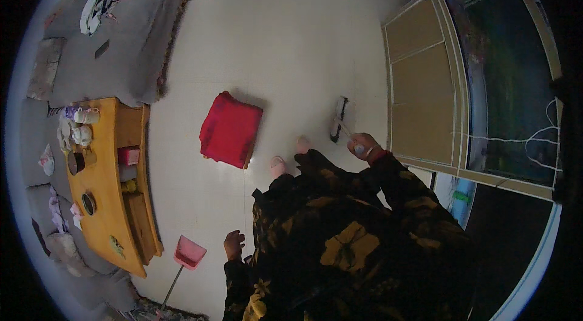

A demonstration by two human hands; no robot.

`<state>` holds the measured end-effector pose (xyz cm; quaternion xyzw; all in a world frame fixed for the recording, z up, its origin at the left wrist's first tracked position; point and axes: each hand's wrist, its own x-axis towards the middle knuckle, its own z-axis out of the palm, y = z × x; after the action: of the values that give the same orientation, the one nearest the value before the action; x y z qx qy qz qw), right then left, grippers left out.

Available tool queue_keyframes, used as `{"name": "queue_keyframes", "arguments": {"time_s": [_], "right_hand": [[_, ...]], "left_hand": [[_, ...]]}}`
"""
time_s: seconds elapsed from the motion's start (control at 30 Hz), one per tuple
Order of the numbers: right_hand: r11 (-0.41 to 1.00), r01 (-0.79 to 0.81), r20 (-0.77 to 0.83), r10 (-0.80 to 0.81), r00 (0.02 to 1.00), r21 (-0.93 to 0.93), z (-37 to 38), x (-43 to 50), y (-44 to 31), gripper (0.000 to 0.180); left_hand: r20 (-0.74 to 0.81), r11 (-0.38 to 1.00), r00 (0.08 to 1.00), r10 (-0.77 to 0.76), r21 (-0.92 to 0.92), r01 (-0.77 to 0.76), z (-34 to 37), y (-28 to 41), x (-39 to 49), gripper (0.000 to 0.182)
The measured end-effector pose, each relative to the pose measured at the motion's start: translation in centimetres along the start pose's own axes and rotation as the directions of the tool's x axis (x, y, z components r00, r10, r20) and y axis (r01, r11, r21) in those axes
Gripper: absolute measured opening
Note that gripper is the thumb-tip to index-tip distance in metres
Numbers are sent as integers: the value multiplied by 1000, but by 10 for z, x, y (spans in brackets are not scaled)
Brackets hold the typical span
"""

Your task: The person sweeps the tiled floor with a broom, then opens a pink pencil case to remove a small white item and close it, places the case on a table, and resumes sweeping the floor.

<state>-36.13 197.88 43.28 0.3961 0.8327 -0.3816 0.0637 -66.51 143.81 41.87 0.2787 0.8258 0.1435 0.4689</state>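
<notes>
In my right hand (363, 147) is the upper end of a broom's light handle. The broom head (339, 119), with dark bristles along its edge, rests on the pale floor just beyond that hand. My left hand (234, 244) hangs at my side over the floor, its fingers loosely curled and slightly apart, with nothing visible in it. A pink long-handled dustpan (190, 252) lies to the left of that hand, well apart from it. In front of my pink slippers (278, 166) stands a low stool-like piece covered with a red cloth (233, 130).
Along the left runs a wooden coffee table (104, 175) bearing a teapot (82, 135), cups and an ashtray-like bowl (89, 203). Behind it is a sofa with grey covers (123, 48) and clothes (95, 11) on it. A beige-panelled cabinet (423, 93) with a large fish tank-like glass (510, 70) borders the right.
</notes>
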Motion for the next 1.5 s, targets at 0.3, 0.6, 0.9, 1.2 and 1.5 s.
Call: {"name": "queue_keyframes", "arguments": {"time_s": [0.3,0.6,0.9,1.2,1.5], "right_hand": [[857,314,-181,-261,948,408,-33,194,-15,19],[838,512,-3,-521,853,188,-117,369,-54,15],[77,-481,483,-263,835,874,-173,525,-71,24],[767,266,247,-480,842,584,-245,655,-75,13],[786,608,-3,-612,791,116,-374,758,-112,14]], "left_hand": [[-70,910,980,-186,-389,144,3,52,73,31],[-115,943,976,184,299,-142,-56,198,197,23],[117,884,938,-325,-316,345,-119,307,316,12],[311,843,784,-538,227,488,-189,338,472,13],[-43,980,981,-189,-76,186,-341,436,575,25]]}}
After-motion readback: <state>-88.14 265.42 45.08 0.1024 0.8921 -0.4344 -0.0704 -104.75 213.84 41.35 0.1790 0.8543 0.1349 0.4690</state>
